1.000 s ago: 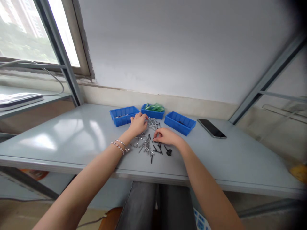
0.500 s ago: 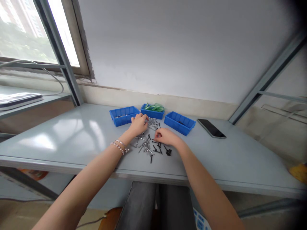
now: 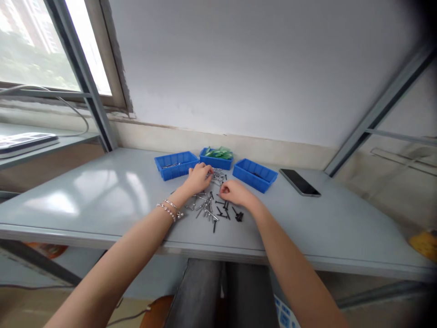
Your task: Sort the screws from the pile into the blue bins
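Working loose steel nails and black screws [image 3: 210,210] at 12 o'clock on the worktop [image 3: 102,200], left hand [image 3: 199,178] and right hand [image 3: 236,192] curl half-closed, fingertips low at the pile, any hold unclear, below three blue plastic bins [image 3: 216,159].

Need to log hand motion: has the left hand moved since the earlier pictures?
Yes, slightly rightward: against the leftmost blue plastic bin, the left hand sits further past that bin's right end.
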`<state>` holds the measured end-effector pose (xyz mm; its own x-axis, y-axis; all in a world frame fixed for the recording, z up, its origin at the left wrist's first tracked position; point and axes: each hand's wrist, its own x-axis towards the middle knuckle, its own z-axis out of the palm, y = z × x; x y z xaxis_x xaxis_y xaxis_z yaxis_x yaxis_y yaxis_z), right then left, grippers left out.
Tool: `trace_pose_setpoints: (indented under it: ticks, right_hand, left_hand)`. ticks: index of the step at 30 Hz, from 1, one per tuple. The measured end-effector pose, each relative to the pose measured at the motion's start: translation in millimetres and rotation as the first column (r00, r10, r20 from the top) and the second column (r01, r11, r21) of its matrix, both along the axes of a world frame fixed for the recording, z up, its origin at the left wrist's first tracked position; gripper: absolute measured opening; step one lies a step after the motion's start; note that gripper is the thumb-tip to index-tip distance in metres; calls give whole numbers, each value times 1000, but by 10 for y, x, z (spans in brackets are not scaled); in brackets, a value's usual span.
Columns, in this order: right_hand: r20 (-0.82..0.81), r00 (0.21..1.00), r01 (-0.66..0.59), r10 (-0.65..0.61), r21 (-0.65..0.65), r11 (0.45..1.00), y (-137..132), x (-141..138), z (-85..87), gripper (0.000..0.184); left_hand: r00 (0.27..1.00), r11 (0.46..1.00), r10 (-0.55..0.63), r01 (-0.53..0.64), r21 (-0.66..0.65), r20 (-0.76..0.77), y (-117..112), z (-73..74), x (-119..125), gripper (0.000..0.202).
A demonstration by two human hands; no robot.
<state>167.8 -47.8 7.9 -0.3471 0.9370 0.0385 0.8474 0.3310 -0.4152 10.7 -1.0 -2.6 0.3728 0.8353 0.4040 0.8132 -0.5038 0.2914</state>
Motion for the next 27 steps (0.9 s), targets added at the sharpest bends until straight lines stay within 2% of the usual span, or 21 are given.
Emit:
trace_pose_setpoints:
  ticks: [5,8,11,14,20,27]
  right_hand:
    - [-43,997,68,-64,100,993,-27,20,64,8]
    - [-51,996,81,-75,135,988,-22,29,55,9]
    - [-51,997,70,-62,174,982,-6,35,30,11]
    - [-57,997,60,-50,202,978,6,37,16,12]
    - [-78,992,118,-104,219,969,21,46,9,11]
    - [-94,991,119,-99,236,964,40,54,-10,10]
  left_hand:
    - [989,990,-136,138,-19,65,-21,22,53,26]
    - [956,956,-273,282,-79,106,-30,21,87,31]
    - [923,915,-351,374,-149,157,-36,13,100,30]
    - [912,902,-364,396,-172,187,-36,8,92,27]
    - [935,922,-320,344,-180,150,-31,8,72,29]
    - [920,888,-339,382,-258,196,-17,-10,76,31]
